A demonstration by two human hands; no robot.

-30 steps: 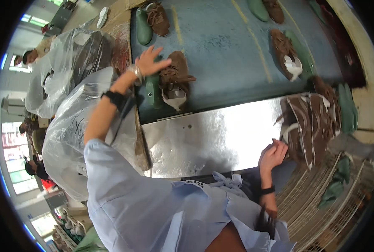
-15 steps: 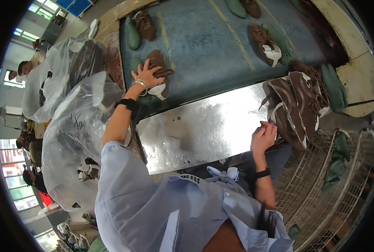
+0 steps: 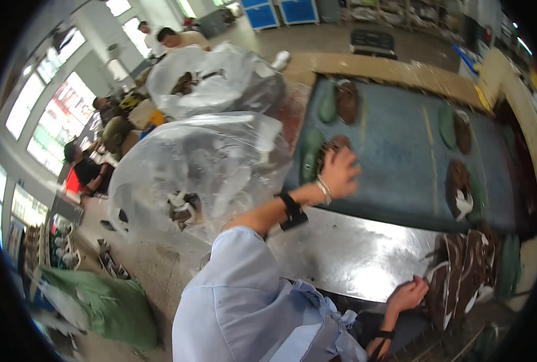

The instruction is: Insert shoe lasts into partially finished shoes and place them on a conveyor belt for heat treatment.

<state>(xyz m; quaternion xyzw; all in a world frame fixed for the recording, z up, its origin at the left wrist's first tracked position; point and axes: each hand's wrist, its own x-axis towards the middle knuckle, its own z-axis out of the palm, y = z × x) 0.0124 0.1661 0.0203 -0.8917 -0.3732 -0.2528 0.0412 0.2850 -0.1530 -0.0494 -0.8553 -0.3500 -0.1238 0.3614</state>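
My left hand (image 3: pixel 339 174) is over the belt with its fingers apart, blurred by motion, and it partly covers a brown shoe upper (image 3: pixel 337 143). A green shoe last (image 3: pixel 311 155) lies just left of that upper. My right hand (image 3: pixel 408 294) is at the near right of the shiny metal plate (image 3: pixel 335 253), fingers curled in. Whatever those fingers may hold is hidden. Close to its right stands a row of brown shoe uppers (image 3: pixel 455 274) with white edges. Beyond them is a pair of green lasts (image 3: pixel 508 265).
Brown uppers paired with green lasts (image 3: pixel 446 127) lie along the blue-grey belt (image 3: pixel 395 151). Large clear plastic bags (image 3: pixel 220 142) of shoe parts stand to the left. A green sack (image 3: pixel 102 308) sits on the floor. Other people (image 3: pixel 181 40) are farther back on the left.
The view has swung to the left and up. My left hand has drawn back from atop the brown upper toward its near right side. My right hand stays by the row of uppers.
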